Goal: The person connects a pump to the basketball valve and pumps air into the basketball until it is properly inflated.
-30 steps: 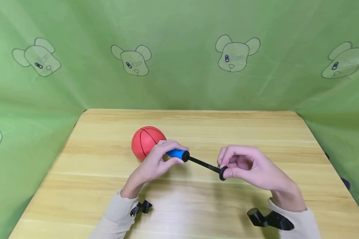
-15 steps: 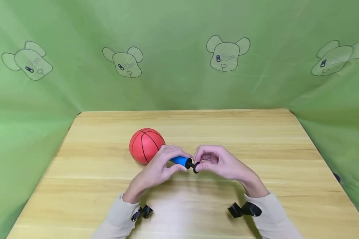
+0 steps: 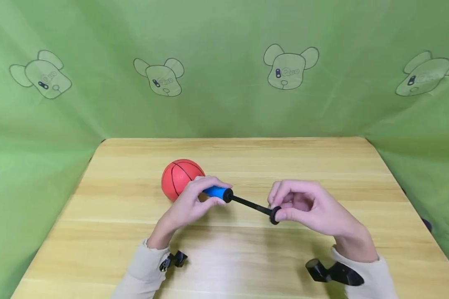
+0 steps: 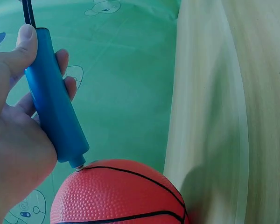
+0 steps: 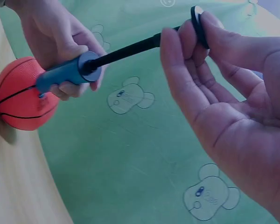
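A blue hand pump (image 3: 215,192) slants between the two hands, its black rod (image 3: 250,204) drawn far out of the barrel. My left hand (image 3: 190,202) grips the barrel, thumb on one side and fingers round the other. At the rod's end, my right hand (image 3: 314,207) pinches the round black handle (image 3: 275,215) between thumb and fingers. The red ball (image 3: 179,178) with black lines, like a small basketball, rests on the table behind the left hand. In the left wrist view the nozzle end of the pump (image 4: 56,98) meets the ball (image 4: 119,196); any needle is hidden.
The wooden table (image 3: 224,265) has rounded far corners. Green cloth (image 3: 224,104) with printed bear heads hangs behind it and at both sides. Black camera mounts (image 3: 333,272) sit on both wrists. A dark object partly shows beyond the table's right edge (image 3: 426,225).
Half a second ago the rod was pushed nearly all the way in; my right hand has since pulled the handle out to the right. The left hand keeps its grip on the pump.
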A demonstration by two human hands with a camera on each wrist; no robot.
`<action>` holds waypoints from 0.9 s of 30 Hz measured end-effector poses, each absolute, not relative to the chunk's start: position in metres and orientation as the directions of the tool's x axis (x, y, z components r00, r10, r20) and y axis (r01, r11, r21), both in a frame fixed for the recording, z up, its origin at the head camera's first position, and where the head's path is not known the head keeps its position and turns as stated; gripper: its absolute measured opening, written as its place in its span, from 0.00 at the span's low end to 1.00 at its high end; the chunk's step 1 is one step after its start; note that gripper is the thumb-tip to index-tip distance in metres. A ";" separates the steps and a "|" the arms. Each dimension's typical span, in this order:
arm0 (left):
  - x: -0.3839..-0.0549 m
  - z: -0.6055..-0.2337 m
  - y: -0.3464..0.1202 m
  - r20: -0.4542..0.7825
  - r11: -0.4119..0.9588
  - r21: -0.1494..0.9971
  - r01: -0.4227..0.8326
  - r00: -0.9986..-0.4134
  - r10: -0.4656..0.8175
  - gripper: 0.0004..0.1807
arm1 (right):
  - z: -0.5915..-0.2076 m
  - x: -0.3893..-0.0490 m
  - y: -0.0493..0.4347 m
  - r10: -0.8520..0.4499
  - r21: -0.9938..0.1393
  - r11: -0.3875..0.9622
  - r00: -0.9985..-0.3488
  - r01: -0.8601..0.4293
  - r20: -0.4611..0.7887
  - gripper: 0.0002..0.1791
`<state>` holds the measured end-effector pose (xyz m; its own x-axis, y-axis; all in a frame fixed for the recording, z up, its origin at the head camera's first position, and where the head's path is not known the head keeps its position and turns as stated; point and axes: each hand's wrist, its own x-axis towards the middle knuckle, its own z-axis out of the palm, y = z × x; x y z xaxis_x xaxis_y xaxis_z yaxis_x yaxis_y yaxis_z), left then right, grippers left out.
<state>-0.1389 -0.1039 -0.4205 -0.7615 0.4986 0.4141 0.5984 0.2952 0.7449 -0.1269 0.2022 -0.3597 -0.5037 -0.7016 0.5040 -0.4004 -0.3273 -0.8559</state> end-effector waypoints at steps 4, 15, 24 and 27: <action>-0.141 -0.418 -0.103 0.415 0.319 0.729 0.606 -0.762 0.497 0.17 | -0.366 -0.127 0.201 -0.693 -0.863 -0.303 -0.527 -0.405 0.491 0.16; -0.134 -0.426 -0.087 0.414 0.341 0.693 0.635 -0.738 0.532 0.16 | -0.410 -0.149 0.170 -0.689 -0.952 -0.097 -0.670 -0.292 0.276 0.07; -0.136 -0.427 -0.091 0.398 0.280 0.737 0.615 -0.730 0.555 0.16 | -0.392 -0.140 0.172 -0.690 -0.962 -0.053 -0.687 -0.269 0.230 0.10; -0.138 -0.423 -0.095 0.400 0.285 0.741 0.608 -0.740 0.541 0.17 | -0.379 -0.133 0.183 -0.694 -0.932 -0.154 -0.636 -0.328 0.338 0.13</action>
<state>-0.1377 -0.0951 -0.4230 -0.7402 0.5406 0.3997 0.6080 0.2846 0.7411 -0.1333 0.1829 -0.3790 -0.6357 -0.6938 0.3385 -0.3277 -0.1544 -0.9321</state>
